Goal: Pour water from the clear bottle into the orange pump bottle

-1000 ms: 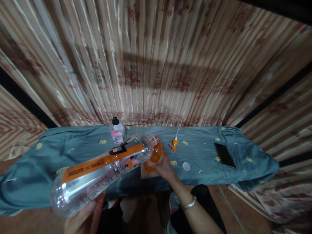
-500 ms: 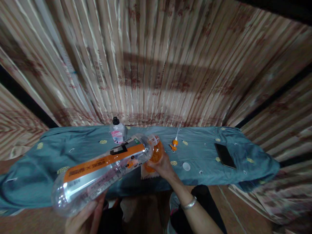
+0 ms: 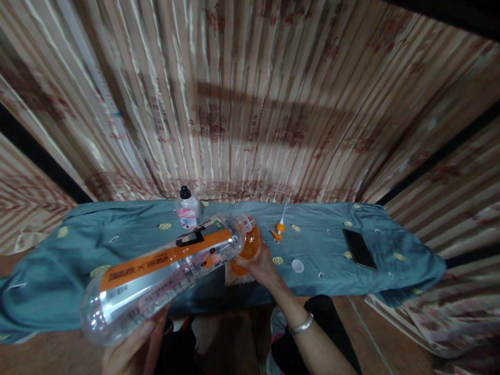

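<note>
A large clear bottle (image 3: pixel 164 265) with an orange and silver label lies tilted in the air, its base low at the left. My left hand (image 3: pixel 136 341) is wrapped round its lower part from below. Its neck meets the mouth of an orange bottle (image 3: pixel 250 245), which my right hand (image 3: pixel 260 263) grips near the table's front edge. A pale cloth or mat (image 3: pixel 234 279) shows beneath the orange bottle. Right of it an orange pump head (image 3: pixel 279 228) with a clear tube lies on the table, and a white round cap (image 3: pixel 297 266) lies nearer me.
A clear bottle (image 3: pixel 188 211) with a black cap and pink label stands at the back left. A dark phone (image 3: pixel 359 249) lies on the right of the teal cloth-covered table (image 3: pixel 324 245). Striped curtains (image 3: pixel 250 104) hang behind and at both sides.
The large bottle's base has dropped very slightly to the left. Both hands keep their hold, and the view has shifted a little.
</note>
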`<state>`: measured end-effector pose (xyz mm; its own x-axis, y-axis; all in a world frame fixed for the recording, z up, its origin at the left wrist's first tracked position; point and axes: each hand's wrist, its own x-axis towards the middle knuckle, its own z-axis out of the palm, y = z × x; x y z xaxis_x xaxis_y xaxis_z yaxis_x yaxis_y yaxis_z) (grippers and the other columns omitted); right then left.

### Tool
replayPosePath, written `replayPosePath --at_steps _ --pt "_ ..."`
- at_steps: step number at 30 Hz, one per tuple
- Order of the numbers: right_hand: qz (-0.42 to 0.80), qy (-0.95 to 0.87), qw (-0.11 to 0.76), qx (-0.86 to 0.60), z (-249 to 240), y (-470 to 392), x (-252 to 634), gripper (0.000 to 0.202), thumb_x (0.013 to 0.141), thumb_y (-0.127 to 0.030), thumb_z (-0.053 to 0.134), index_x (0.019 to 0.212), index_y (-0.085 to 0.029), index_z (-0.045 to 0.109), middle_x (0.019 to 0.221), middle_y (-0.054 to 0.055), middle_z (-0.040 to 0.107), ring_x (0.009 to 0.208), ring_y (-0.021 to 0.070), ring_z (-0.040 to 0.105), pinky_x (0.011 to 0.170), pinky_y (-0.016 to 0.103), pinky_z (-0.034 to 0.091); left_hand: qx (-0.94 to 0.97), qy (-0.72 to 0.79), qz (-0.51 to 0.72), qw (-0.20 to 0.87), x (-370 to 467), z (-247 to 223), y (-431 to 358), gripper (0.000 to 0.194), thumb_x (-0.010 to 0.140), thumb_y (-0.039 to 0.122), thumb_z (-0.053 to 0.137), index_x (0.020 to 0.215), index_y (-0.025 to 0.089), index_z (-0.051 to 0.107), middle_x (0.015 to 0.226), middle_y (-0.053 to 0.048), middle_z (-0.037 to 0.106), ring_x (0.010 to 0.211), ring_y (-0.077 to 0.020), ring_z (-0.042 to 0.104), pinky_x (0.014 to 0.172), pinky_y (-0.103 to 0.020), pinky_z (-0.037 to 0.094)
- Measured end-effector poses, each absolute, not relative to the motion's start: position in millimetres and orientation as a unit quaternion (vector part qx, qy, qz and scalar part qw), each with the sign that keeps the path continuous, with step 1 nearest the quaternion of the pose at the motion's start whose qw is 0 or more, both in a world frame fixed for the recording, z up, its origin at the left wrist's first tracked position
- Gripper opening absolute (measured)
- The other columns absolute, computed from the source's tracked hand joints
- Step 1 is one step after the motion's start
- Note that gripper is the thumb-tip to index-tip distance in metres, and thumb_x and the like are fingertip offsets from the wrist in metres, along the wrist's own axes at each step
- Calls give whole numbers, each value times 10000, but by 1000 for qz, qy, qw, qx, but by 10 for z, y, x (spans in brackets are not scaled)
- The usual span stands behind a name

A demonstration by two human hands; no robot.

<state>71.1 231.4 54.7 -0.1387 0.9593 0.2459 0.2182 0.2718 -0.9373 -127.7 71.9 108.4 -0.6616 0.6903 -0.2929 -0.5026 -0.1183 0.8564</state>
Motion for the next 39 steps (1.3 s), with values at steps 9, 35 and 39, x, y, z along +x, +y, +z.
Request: replayPosePath --at_steps 9,35,39 --pt "404 -636 474 -455 537 2325 708 881 645 -266 838 1448 -230 478 1377 100 678 1254 285 676 1124 451 531 53 539 730 416 -1319 1016 750 701 423 335 969 1085 436 760 1227 85 745 1461 -370 421 1074 -438 516" --pt "401 -637 481 -449 593 2300 708 844 650 -301 817 1418 -208 480 1371 121 685 1257 287 678 1100 447 549 112 526 747 391 -1185 1151 744 749 512 425 940 1223 466 709 1436 125 632 1485 -356 383 1175 -455 403" --pt "407 -637 480 -446 571 2309 708 859 652 -296 816 1430 -202 466 1389 125 671 1264 289 670 1115 452 536 65 546 735 396 -1202 1162 732 733 467 362 957 1157 470 735 1337 114 696 1468 -344 415 1139 -441 453"
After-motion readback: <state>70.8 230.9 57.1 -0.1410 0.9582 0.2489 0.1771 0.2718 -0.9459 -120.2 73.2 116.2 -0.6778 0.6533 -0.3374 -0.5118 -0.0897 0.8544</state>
